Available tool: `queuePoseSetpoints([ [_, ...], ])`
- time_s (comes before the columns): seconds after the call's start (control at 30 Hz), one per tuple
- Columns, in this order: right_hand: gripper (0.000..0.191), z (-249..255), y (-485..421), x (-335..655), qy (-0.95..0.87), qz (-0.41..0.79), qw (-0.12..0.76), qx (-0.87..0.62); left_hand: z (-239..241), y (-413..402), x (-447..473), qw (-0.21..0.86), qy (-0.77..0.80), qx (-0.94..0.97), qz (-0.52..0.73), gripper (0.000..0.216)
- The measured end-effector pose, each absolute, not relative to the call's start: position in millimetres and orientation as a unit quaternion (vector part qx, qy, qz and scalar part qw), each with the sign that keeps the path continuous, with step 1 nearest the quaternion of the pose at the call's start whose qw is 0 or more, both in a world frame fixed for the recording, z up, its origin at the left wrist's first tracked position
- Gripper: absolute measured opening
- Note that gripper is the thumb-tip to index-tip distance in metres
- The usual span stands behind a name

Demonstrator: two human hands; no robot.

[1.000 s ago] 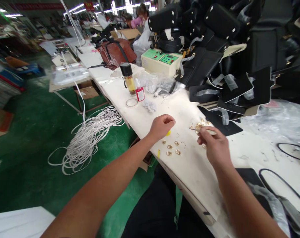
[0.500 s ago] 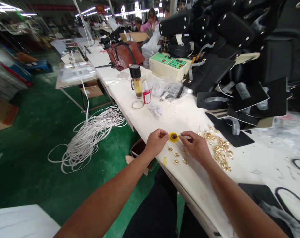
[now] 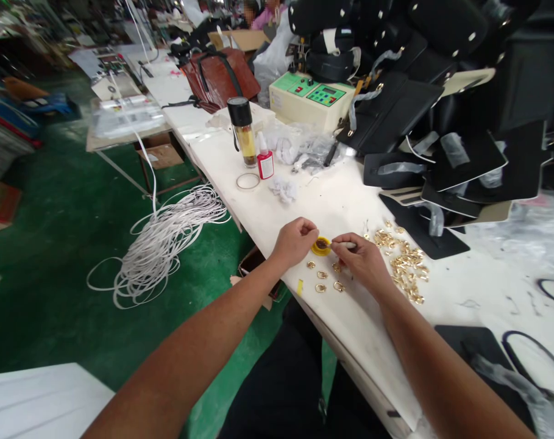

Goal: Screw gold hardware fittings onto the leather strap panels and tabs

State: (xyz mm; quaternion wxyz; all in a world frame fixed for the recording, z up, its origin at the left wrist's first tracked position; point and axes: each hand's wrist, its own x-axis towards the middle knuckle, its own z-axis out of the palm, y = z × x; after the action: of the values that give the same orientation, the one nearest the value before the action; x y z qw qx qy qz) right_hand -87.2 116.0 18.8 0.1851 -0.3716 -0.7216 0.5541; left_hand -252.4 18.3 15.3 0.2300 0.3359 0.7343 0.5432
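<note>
A small round yellow dish (image 3: 321, 250) with dark contents lies on the white table between my hands. My left hand (image 3: 295, 241) is pinched at its left rim; what the fingertips hold, if anything, is too small to make out. From the other side, my right hand (image 3: 359, 259) grips a thin tool with a pale handle (image 3: 348, 245), its tip pointing at the dish. Several gold metal rings (image 3: 321, 275) lie just in front of the dish, one partly under my right hand. A heap of gold metal fittings (image 3: 407, 265) spreads out right of that hand.
Behind my hands stand a red bottle (image 3: 266, 164), a black-capped drink bottle (image 3: 244, 134) and a cream control box (image 3: 311, 100). Black bag pieces (image 3: 464, 164) are piled at the right. Coiled white cord (image 3: 162, 250) lies on the green floor left of the table edge.
The view has tilted down slightly, so the scene sits higher. My left hand remains by the dish's rim. The tool in my right hand lies at a slightly different angle, its pale handle showing more.
</note>
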Motion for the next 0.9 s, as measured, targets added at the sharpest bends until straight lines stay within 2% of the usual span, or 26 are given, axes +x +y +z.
queuePoseSetpoints([
  [0.23, 0.04, 15, 115, -86, -0.709, 0.575, 0.191, -0.361, 10, -3, -252, 0.23, 0.724, 0.304, 0.575, 0.009],
  [0.43, 0.044, 6, 114, -90, -0.715, 0.557, 0.213, -0.365, 8, -17, -247, 0.242, 0.712, 0.363, 0.55, 0.011],
  [0.9, 0.037, 2, 116, -90, -0.719, 0.555, 0.226, -0.352, 11, -17, -242, 0.176, 0.743, 0.443, 0.469, 0.005],
])
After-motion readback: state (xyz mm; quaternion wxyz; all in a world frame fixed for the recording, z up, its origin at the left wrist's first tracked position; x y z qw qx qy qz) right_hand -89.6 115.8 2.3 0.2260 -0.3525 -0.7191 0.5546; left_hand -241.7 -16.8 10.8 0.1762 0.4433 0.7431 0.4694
